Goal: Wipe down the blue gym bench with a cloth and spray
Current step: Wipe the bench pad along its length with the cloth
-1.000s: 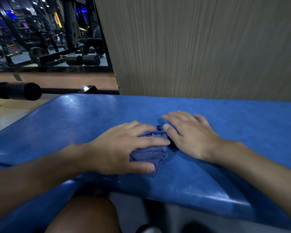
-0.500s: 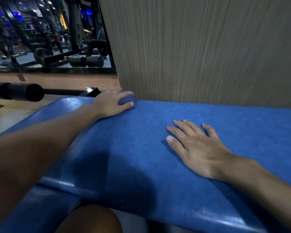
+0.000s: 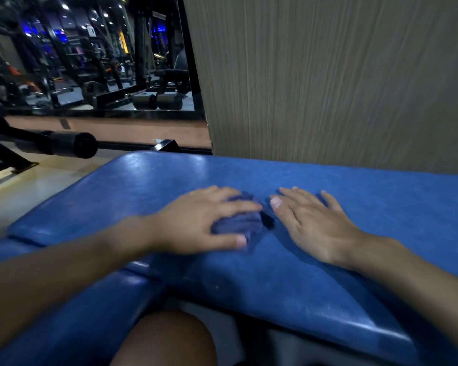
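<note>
The blue gym bench (image 3: 368,207) runs across the view from left to right, its padded top shiny in places. A crumpled dark blue cloth (image 3: 239,223) lies on the middle of the pad. My left hand (image 3: 204,225) presses down on the cloth, fingers and thumb curled around it, slightly blurred by motion. Just right of the cloth, my right hand (image 3: 312,223) rests flat on the pad with fingers spread and holds nothing. No spray bottle is in view.
A wood-grain wall panel (image 3: 328,75) rises directly behind the bench. A black padded roller bar (image 3: 72,143) sticks out at the left above the pale floor. A mirror (image 3: 90,56) shows gym machines. My bare knee (image 3: 167,339) is under the bench's near edge.
My left hand swept with the cloth out to the bench's far left corner and has come back to the middle beside my right hand. The right hand stayed flat in place.
</note>
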